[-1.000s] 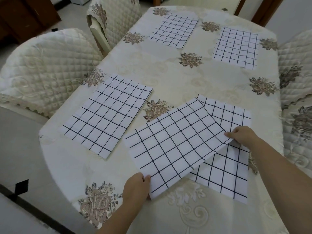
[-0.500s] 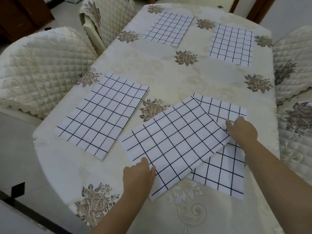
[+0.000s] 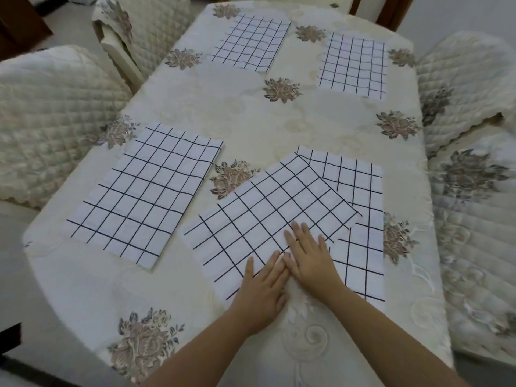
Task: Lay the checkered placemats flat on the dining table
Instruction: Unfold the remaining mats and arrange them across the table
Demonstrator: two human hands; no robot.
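head view, close, down onto table (image 3: 245, 118)

Bare left hand (image 3: 262, 293), right hand (image 3: 310, 261), forearms (image 3: 391, 329)

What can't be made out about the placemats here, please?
Head view: the tilted placemat covers part of the right placemat.
Head view: the left hand and right hand, pressing flat, hide the tilted placemat's near corner.
Head view: the bottom edge cuts off the near end of the table.

No words or numbers can be read here. The placemats (image 3: 145, 191) show only dark lines in squares, and the tablecloth (image 3: 251, 121) shows only flowers and swirls.
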